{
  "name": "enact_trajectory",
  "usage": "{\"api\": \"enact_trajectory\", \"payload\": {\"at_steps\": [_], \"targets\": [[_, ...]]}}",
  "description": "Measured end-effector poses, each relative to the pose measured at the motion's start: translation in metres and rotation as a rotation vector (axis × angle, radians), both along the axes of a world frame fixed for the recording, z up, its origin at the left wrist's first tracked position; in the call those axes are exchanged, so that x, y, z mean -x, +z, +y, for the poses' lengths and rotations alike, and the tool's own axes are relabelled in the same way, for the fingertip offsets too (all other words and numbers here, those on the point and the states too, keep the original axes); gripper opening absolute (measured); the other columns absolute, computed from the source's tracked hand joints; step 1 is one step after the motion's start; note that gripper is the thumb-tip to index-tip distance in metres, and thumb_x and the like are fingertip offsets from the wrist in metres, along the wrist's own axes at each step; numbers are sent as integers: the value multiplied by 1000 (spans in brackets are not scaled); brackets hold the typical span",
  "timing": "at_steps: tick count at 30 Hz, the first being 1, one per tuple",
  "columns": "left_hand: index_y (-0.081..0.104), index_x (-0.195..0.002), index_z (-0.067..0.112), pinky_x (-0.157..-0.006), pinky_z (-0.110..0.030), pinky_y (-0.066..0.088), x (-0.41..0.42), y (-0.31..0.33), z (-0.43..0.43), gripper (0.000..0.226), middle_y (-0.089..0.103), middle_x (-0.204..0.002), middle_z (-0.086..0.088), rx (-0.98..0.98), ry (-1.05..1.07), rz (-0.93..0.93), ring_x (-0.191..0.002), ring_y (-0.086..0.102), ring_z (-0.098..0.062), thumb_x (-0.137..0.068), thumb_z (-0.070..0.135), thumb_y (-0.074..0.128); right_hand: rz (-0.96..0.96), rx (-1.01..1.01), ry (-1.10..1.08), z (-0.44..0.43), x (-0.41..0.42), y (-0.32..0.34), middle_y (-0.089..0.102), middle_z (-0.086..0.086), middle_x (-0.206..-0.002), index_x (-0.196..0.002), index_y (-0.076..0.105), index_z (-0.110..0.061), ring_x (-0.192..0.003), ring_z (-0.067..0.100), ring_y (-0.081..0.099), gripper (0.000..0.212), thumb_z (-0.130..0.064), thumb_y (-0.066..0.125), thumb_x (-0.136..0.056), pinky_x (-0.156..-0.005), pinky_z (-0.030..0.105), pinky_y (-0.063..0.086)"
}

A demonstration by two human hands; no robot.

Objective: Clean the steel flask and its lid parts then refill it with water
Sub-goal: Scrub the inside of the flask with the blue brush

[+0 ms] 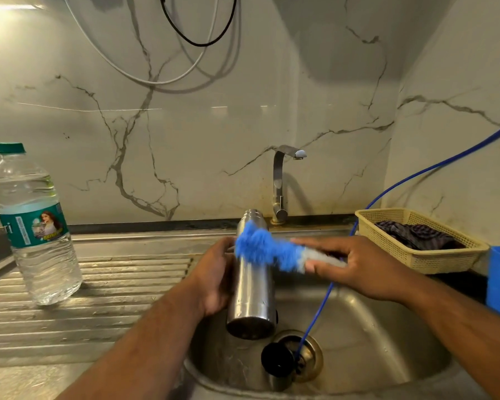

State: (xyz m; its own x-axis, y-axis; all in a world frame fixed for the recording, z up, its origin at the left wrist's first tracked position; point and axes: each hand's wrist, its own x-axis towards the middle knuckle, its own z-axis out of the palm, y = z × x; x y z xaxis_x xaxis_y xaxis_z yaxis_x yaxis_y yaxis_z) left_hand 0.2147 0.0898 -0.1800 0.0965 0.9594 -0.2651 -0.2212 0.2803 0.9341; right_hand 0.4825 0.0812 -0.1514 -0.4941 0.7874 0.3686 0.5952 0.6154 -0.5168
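Observation:
My left hand [214,281] grips the steel flask [253,295] from its left side and holds it upright over the sink [367,327]. My right hand [355,267] holds the handle of a blue bristle brush [267,249], blurred with motion. The brush head lies across the upper outside of the flask. A black lid part [277,360] lies in the sink bottom beside the drain [308,352].
A clear plastic water bottle [32,226] with a green cap stands on the ribbed steel drainboard [98,287] at left. The tap [283,180] rises behind the flask. A yellow basket [416,252] with dark cloth sits at right. A thin blue hose [326,301] runs down into the drain.

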Motion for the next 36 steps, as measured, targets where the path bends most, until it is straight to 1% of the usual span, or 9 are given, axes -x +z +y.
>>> {"api": "enact_trajectory", "payload": {"at_steps": [5, 9, 12, 17, 21, 24, 27, 30, 36], "targets": [[59, -129, 9, -77, -46, 59, 1, 2, 2, 74, 71, -107, -24, -1, -50, -47, -85, 73, -36, -82, 66, 62, -60, 142, 143, -7, -4, 6, 70, -26, -119, -128, 60, -59, -101, -1, 66, 46, -45, 73, -87, -87, 23, 54], [62, -128, 9, -75, -42, 57, 3, -1, 8, 81, 72, -111, -27, -12, -33, -27, -91, 72, -39, -90, 77, 39, 0, 37, 30, -3, 1, 2, 67, -29, -123, -129, 54, -67, -111, -1, 64, 46, -57, 68, -86, -97, 39, 55], [60, -130, 7, -79, -45, 57, 0, -3, 5, 68, 71, -116, -28, 12, -26, 7, -98, 71, -42, -99, 63, 37, 66, -13, -35, 1, 3, 0, 65, -35, -122, -128, 53, -69, -112, -8, 61, 47, -63, 65, -83, -99, 38, 55], [57, -133, 4, -70, -40, 57, 4, -6, 6, 56, 69, -107, -22, -26, -57, 50, -83, 71, -32, -94, 45, 57, -156, 231, 176, -11, 0, 6, 70, -23, -120, -129, 59, -61, -106, 6, 66, 45, -51, 72, -87, -94, 36, 56], [63, -123, 0, -65, -37, 57, 1, -3, 5, 79, 72, -83, -17, -14, -81, 20, -67, 69, -29, -71, 60, 69, 47, 91, 42, -3, 2, 1, 66, -30, -126, -129, 56, -65, -117, -3, 62, 47, -58, 69, -85, -104, 41, 53], [46, -135, -14, -53, -32, 58, 6, -3, 10, 107, 70, -69, -18, -24, -48, -66, -56, 69, -27, -63, 56, 81, -24, 183, 125, -8, 9, -1, 66, -29, -125, -130, 58, -61, -116, -2, 63, 48, -53, 73, -86, -102, 37, 54], [55, -136, 0, -66, -39, 58, 8, -3, 9, 69, 74, -89, -24, 0, -14, -41, -78, 73, -36, -91, 52, 54, -28, 140, 114, -9, 10, 0, 67, -29, -124, -129, 57, -62, -114, 0, 64, 48, -55, 73, -85, -100, 38, 55], [64, -130, 4, -86, -48, 56, 1, -4, 7, 69, 70, -118, -28, -12, -62, 36, -103, 69, -44, -91, 60, 54, 80, -47, -97, -1, 5, 1, 65, -39, -118, -127, 53, -69, -108, -12, 62, 46, -64, 66, -82, -97, 36, 56], [60, -129, 5, -69, -37, 58, 5, -6, 11, 77, 75, -85, -13, -68, -95, -51, -74, 73, -26, -75, 60, 68, -26, 147, 128, -8, 3, 4, 67, -31, -123, -129, 62, -56, -113, -3, 64, 48, -50, 75, -84, -95, 27, 53]]}}
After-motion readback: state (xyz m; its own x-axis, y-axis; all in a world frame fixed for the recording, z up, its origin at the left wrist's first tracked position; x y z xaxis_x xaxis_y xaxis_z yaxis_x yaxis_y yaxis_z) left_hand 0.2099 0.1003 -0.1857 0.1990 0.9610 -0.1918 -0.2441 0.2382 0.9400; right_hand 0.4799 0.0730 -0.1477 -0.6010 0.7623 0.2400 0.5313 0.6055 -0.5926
